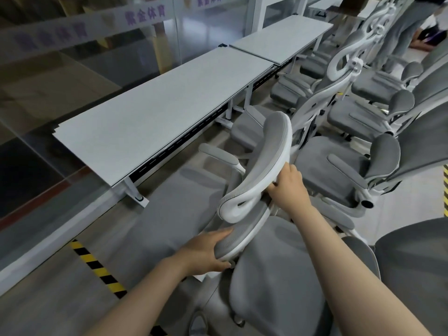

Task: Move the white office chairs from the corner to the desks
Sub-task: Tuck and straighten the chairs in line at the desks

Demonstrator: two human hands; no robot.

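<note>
Both hands engaged on one chair: my left hand (206, 253) wraps the upper edge of the grey mesh backrest (242, 229), thumb underneath, fingers over the top; my right hand (288, 183) curls around the white frame of the headrest (264, 161) from behind. Item held: white office chair, backrest toward me, its seat and armrest (218, 154) pointing at the near desk (157, 112), close to it but not tucked under. Item, second desk (281, 42), end to end with the first; at least one chair seat (247, 127) sits near the join between them. Remaining stock: several more white chairs (351, 161) crowded together to my right, reaching back along the aisle. Floor marking: yellow-and-black tape (97, 265) at lower left. Status, as I judge it: task under way, this chair nearly placed, the cluster on the right not yet distributed; whether the farther desks are served I cannot tell.
</note>
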